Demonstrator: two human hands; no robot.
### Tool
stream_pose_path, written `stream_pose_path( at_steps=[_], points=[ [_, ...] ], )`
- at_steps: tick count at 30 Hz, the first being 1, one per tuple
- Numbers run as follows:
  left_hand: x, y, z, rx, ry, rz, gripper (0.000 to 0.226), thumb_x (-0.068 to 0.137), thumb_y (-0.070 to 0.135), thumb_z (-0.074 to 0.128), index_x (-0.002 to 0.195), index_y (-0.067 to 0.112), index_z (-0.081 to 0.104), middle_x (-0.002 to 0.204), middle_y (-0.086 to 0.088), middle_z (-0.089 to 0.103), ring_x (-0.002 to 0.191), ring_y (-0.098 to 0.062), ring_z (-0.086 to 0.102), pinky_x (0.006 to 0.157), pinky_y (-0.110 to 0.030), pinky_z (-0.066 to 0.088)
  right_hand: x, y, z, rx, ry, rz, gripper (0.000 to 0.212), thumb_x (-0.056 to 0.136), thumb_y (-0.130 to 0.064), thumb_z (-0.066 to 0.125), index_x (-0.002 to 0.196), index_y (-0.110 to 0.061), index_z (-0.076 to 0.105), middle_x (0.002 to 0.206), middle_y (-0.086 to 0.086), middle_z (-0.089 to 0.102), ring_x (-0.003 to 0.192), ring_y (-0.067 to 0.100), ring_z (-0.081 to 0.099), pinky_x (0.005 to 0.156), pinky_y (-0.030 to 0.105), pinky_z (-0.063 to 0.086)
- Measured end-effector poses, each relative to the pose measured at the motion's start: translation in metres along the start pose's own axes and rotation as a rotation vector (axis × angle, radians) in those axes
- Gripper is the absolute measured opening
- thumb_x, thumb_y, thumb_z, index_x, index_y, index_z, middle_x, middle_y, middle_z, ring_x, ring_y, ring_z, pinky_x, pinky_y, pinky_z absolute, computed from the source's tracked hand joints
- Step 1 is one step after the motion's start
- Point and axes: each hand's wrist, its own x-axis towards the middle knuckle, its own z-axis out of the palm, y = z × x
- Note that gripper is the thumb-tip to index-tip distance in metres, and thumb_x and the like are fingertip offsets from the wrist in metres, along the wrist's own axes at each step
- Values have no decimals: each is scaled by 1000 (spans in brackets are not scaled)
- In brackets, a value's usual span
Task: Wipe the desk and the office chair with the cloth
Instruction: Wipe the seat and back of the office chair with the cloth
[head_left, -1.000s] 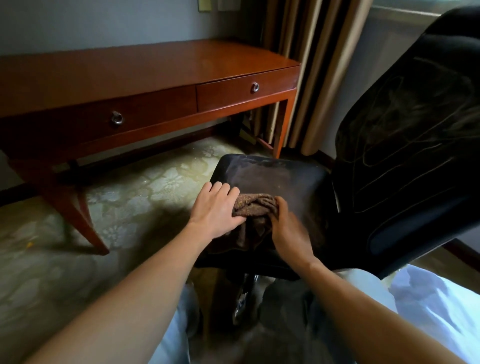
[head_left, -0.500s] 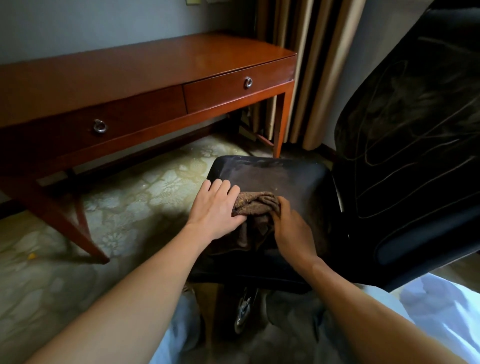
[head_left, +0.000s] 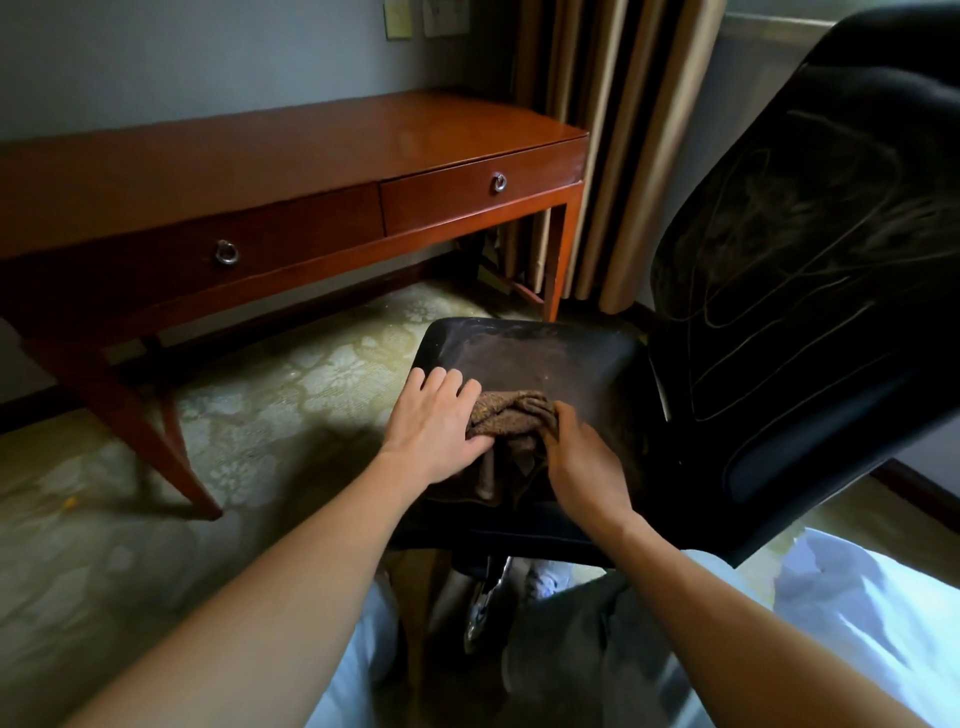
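The right hand (head_left: 582, 460) grips the bunched cloth (head_left: 511, 415) just ahead of it on the chair (head_left: 545, 358) seat, the left hand (head_left: 436, 421) lies flat beside it, so chair-wiping seems underway, and the next move likely calls for sweeping across the dusty seat beyond.

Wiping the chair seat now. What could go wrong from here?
1. The cloth is bunched in the right hand, so little of it meets the seat; the dust there may only smear.
2. The chair seems to stand on a caster; pushing could roll it away, though the left hand rests on the seat.
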Motion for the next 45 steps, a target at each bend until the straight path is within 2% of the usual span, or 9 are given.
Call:
stream_pose_path(
  at_steps=[4, 16, 24, 30, 35, 38, 42, 45],
  points=[
    [-15, -1, -6, 0, -13, -1, 61, 89, 65, 50, 127, 18, 50, 119, -4, 55, 110, -24, 48, 100, -41, 34, -8, -5, 2, -53, -53, 19, 26, 106, -42, 34, 124, -25, 42, 109, 9, 65, 95, 33, 62, 68, 36, 39],
    [-35, -13, -5, 11, -42, -16, 60, 90, 66, 48, 129, 20, 49, 120, -2, 55, 112, -23, 48, 101, -41, 32, -23, -20, 12, -70, -76, -9, 24, 107, -40, 34, 122, -24, 43, 107, 8, 66, 95, 32, 62, 68, 34, 32],
    [-29, 6, -9, -16, -20, 10, 61, 90, 64, 50, 131, 19, 49, 123, -2, 54, 115, -23, 47, 103, -40, 32, -29, -4, 2, -66, -39, 23, 26, 106, -42, 34, 123, -25, 42, 107, 10, 67, 97, 35, 63, 68, 37, 40],
    [-16, 18, -10, -8, -31, 26, 59, 91, 63, 46, 128, 18, 49, 118, -3, 53, 110, -24, 46, 99, -39, 35, -16, 9, -6, -83, -41, 6, 30, 106, -46, 30, 122, -25, 43, 109, 7, 70, 95, 34, 66, 68, 38, 44],
    [-5, 23, -1, -37, -91, 3, 57, 91, 63, 44, 126, 18, 50, 116, -3, 53, 107, -23, 47, 96, -37, 37, -5, 16, -3, -72, -68, 3, 28, 106, -45, 31, 118, -24, 45, 106, 4, 70, 90, 30, 66, 65, 35, 39],
    [9, 22, 12, -85, -123, -1, 53, 92, 59, 50, 125, 18, 50, 117, -3, 53, 110, -23, 47, 95, -36, 38, 8, 22, 2, -73, -62, 8, 26, 105, -44, 34, 117, -25, 46, 105, 3, 69, 89, 28, 67, 67, 35, 44],
    [23, 25, 29, -139, -161, 28, 48, 91, 48, 61, 125, 16, 51, 117, -4, 54, 111, -25, 49, 95, -36, 38, 18, 29, 6, -50, -117, 127, 25, 105, -42, 38, 119, -24, 48, 108, 4, 69, 92, 29, 66, 71, 36, 47],
    [26, 26, 32, -155, -165, 15, 47, 89, 44, 65, 124, 15, 54, 115, -5, 54, 109, -26, 50, 93, -37, 39, 18, 28, 7, -27, -154, 178, 25, 104, -43, 38, 120, -25, 47, 108, 4, 69, 91, 29, 66, 78, 43, 54]
  ],
)
